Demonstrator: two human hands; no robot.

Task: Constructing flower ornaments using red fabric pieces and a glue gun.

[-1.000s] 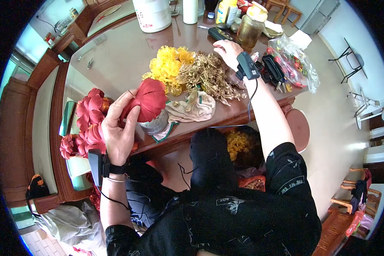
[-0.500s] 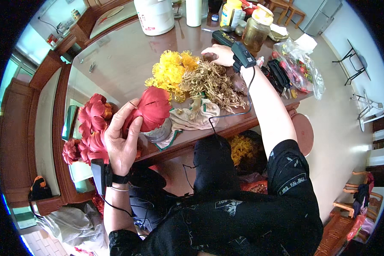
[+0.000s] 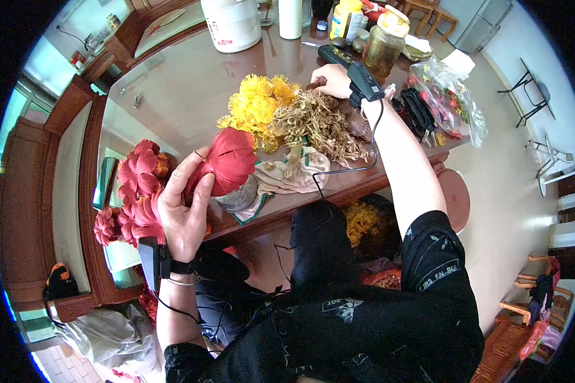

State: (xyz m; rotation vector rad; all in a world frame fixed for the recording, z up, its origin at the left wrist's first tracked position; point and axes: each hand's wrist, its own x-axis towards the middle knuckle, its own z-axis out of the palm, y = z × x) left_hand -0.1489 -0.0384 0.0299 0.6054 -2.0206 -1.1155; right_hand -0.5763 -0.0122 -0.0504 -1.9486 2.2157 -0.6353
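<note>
Left hand point(image 3: 184, 210) grips a red fabric flower point(image 3: 230, 161) at the near tabletop point(image 3: 172, 96) edge, fingers wrapped round its petals, w/ more red flowers point(image 3: 137, 191) piled just left of it. Beyond: cloth scrap point(image 3: 294, 173), then yellow flowers point(image 3: 257, 105) & a tan dried-looking bunch point(image 3: 319, 124). Right hand point(image 3: 331, 80) rests farther out, fingers curled on the tan bunch's far edge; can't tell if it's pinching anything.

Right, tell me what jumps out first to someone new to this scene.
The big red fabric flower held up in the left hand at the table's near edge grabs the eye. Behind it lie a bright yellow flower pile and tan dried-looking sprigs, where the right hand reaches. More red flowers are heaped to the left.
</note>
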